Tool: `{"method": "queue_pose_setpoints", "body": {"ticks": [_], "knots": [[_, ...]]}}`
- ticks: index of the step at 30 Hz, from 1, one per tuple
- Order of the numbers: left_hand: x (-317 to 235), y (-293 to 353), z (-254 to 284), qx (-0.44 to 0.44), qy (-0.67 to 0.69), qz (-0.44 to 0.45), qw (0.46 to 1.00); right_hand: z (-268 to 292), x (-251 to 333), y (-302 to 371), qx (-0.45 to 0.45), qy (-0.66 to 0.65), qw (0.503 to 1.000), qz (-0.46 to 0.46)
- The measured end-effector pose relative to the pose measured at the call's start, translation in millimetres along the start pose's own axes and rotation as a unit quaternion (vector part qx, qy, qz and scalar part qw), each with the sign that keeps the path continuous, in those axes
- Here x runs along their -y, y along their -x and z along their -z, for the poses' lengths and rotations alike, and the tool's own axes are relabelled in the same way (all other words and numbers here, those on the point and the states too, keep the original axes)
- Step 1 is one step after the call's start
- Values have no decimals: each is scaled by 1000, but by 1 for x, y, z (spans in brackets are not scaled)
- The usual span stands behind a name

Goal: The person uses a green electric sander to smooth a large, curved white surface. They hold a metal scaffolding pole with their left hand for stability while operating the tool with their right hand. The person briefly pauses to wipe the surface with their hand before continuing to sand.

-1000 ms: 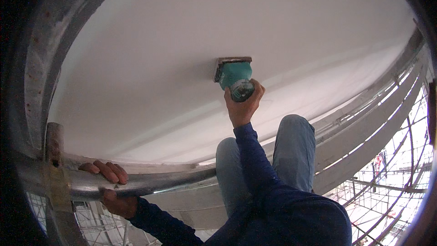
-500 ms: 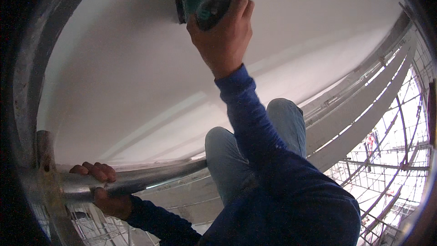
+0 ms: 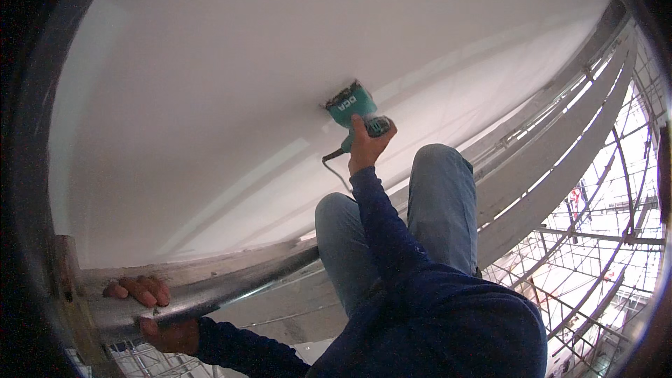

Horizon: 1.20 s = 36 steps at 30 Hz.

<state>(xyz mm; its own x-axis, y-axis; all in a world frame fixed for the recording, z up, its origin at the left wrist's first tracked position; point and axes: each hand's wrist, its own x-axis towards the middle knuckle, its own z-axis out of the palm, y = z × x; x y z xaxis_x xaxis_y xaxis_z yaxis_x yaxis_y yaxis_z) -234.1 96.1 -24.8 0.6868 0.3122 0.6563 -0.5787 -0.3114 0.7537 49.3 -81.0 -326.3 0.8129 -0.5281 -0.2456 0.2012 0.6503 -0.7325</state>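
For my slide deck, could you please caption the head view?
Right hand holding a sander against a white surface, left hand gripping a pipe.

**Glare at lower right, muted grey elsewhere**

We see the strongest light at the lower right, where gaps in the scaffolding [image 3: 633,241] burn nearly white. The pale surface [image 3: 210,98] lies in dim grey, crossed by brighter streaks, with soft shading just left of the sander [image 3: 352,106]. The metal pipe [image 3: 217,288] carries a dull sheen; the navy top [image 3: 448,322] loses detail. We find the planks [image 3: 521,220] bowed by the lens and grain in the black rim.
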Motion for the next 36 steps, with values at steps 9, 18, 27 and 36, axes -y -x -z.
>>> {"method": "queue_pose_setpoints", "body": {"ticks": [9, 18, 27, 36], "knots": [[-8, 6, 6, -51, -40, -8, 998, 68, -99, -1, -71, -146, 963, -215], [-7, 8, 14, -21, -20, 0, 1000, 70, -96, 18, -56, -228, 908, -347], [-7, 10, 9, -34, -27, 0, 999, -10, 12, 49, 27, -124, 982, -142], [-5, 4, 13, -19, -8, 9, 1000, -86, 92, 65, 178, 237, 904, 307]]}}
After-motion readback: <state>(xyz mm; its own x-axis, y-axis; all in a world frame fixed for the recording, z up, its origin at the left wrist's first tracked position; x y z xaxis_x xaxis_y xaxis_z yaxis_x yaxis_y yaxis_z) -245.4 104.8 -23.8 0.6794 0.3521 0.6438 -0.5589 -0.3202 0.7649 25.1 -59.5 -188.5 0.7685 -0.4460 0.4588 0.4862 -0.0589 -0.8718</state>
